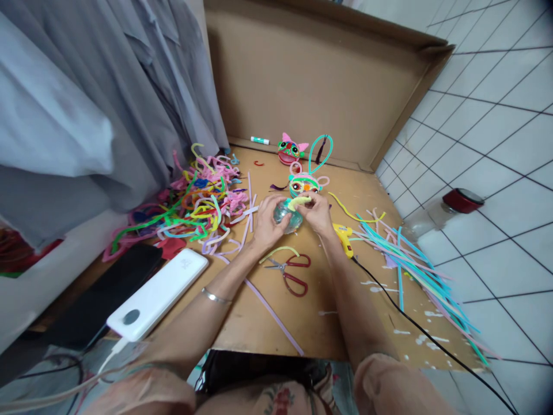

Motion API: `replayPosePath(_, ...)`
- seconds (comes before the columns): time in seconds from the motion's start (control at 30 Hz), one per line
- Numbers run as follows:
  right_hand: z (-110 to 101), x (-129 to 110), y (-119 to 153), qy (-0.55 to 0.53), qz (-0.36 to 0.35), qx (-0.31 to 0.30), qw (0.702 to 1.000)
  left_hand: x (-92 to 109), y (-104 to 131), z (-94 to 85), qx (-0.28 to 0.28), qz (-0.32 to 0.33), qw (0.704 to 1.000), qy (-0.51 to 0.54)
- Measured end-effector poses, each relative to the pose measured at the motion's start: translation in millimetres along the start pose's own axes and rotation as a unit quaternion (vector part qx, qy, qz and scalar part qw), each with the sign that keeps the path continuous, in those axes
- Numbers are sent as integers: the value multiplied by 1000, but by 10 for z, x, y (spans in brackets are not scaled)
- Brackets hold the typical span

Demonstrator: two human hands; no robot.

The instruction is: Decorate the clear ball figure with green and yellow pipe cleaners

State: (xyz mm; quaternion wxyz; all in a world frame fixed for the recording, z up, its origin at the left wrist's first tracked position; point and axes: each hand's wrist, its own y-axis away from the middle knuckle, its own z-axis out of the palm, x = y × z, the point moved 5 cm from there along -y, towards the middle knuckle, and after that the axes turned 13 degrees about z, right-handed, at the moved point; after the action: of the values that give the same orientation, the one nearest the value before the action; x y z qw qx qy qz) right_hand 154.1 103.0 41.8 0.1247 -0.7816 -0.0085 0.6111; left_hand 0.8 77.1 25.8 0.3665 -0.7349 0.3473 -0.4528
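Note:
My left hand (270, 222) is closed round the left side of a clear, teal-tinted ball (290, 220) above the middle of the table. A pale yellow fuzzy strip (299, 202) lies against the top of the ball, pinched by my right hand (317, 212) at its right end. Just behind my hands sits a decorated animal head (305, 185) with pink loops and a teal hoop. Red-handled scissors (290, 271) lie open nearer to me, beside a short pale yellow stem (280, 250).
A heap of coloured stems (194, 207) covers the left. A yellow glue gun (343, 239) with a black cord and straight stems (415, 271) lie right. A pink-eared head (291, 151) stands behind; a white power bank (158, 294) is front left.

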Motion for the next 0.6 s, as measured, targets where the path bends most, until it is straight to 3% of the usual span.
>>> replayPosePath(0.17,-1,-15,11,16,-14,0,1000,-12,-14,-3,-19,-21,999,-23)
replayPosePath(0.33,-1,-50,24,58,-27,2,998,-100,-5,63,-40,-86,995,39)
replayPosePath(0.6,7,-130,78,125,-74,11,989,-97,-34,69,-31,-126,989,65)
